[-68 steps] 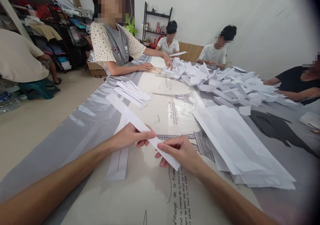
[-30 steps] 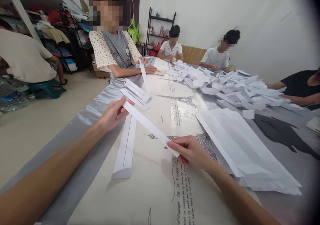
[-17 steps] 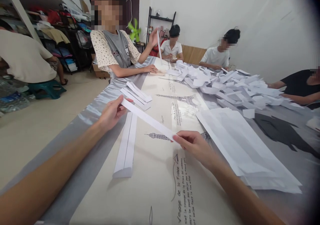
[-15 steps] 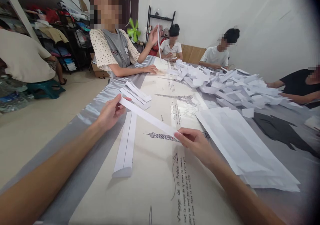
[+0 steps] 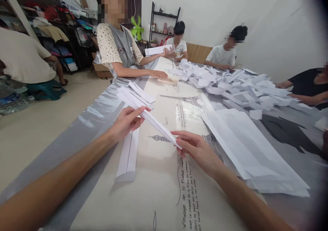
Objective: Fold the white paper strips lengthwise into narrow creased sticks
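A long folded strip of white paper (image 5: pixel 159 124) is held slantwise above the table between both hands. My left hand (image 5: pixel 128 121) pinches it partway along, thumb on top, with the far end reaching out past the fingers. At the near end, my right hand (image 5: pixel 196 150) grips the strip between thumb and fingers. Below my left hand lies another folded paper piece (image 5: pixel 127 159) with a lengthwise slit line. Just beyond the hands, more folded white strips (image 5: pixel 143 92) rest on the table.
White paper sheets (image 5: pixel 241 145) are stacked at the right. A big heap of folded paper pieces (image 5: pixel 235 84) lies behind them. The tablecloth (image 5: pixel 153 193) has printed towers. Across the left side, a person (image 5: pixel 123 50) holds a paper strip (image 5: pixel 157 50); other people sit around the table.
My left hand has slid nearer along the strip, toward my right hand. The strip has turned to show its folded edge. The person across has swung their strip from upright to level.
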`<state>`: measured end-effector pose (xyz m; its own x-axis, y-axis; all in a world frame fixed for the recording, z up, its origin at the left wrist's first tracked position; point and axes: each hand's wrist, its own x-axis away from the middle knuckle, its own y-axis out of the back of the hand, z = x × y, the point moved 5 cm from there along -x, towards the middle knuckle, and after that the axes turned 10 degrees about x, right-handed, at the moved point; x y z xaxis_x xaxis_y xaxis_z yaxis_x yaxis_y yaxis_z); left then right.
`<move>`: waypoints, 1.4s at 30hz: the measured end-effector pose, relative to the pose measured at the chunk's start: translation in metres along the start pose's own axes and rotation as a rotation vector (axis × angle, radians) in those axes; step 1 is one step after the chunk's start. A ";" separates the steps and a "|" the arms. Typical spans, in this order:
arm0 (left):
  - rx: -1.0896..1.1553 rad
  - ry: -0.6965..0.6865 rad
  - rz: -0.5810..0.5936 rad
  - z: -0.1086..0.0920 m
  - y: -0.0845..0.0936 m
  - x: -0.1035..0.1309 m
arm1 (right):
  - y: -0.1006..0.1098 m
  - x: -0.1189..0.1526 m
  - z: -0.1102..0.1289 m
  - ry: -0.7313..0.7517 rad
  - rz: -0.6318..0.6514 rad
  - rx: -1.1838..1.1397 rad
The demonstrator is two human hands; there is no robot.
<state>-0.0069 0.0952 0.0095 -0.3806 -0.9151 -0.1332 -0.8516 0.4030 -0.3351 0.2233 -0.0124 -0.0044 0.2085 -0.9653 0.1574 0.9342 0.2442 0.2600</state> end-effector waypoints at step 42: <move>-0.039 0.201 0.003 0.025 -0.025 0.015 | -0.032 0.015 0.019 0.611 0.104 0.284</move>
<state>0.0175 0.0711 -0.0079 -0.4444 -0.8941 0.0564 -0.8622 0.4097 -0.2980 0.1911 -0.0329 0.0077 0.4969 -0.7944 -0.3493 0.8057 0.2728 0.5257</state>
